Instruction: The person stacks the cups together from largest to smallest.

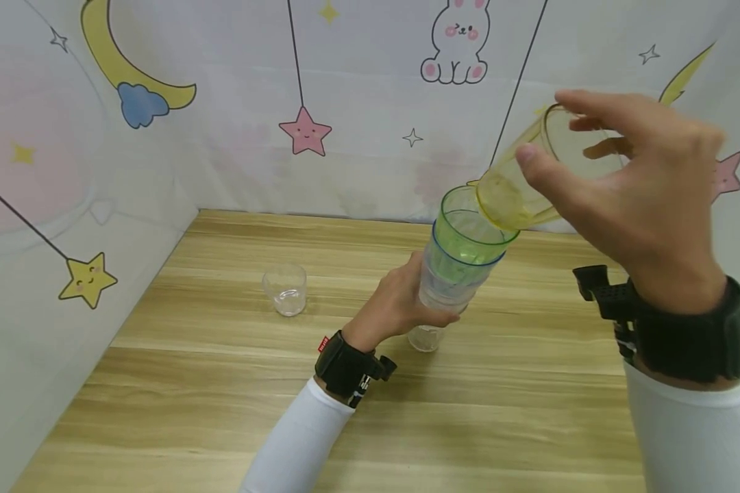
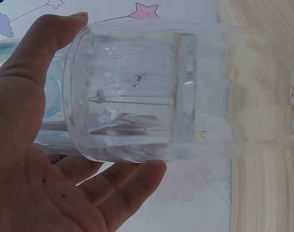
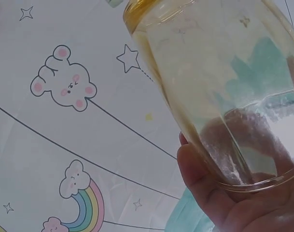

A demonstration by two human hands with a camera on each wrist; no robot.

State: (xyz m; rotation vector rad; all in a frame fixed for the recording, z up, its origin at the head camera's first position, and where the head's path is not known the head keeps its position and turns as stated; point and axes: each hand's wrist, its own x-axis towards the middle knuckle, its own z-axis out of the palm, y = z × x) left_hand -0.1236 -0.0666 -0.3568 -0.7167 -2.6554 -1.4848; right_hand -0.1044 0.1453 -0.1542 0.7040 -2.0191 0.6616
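My left hand [image 1: 401, 294] grips a stack of nested see-through cups, tilted above the table. On top of the stack is a green cup [image 1: 469, 239], inside a cup with a blue rim [image 1: 434, 257]. Clear plastic [image 2: 132, 92] fills the left wrist view, thumb above and fingers below. Under the hand, the base of a clear cup [image 1: 425, 339] shows. My right hand [image 1: 647, 171] holds a yellow cup [image 1: 518, 192] near its rim, thumb on one side and fingers on the other. The yellow cup leans, its base overlapping the green cup's mouth.
A clear cup [image 1: 286, 291] stands alone on the wood-grain table [image 1: 222, 383], left of the stack. Behind the table's back edge hangs a white cloth [image 1: 358, 171] printed with stars, a moon and a rabbit. A similar printed cloth rises along the left side.
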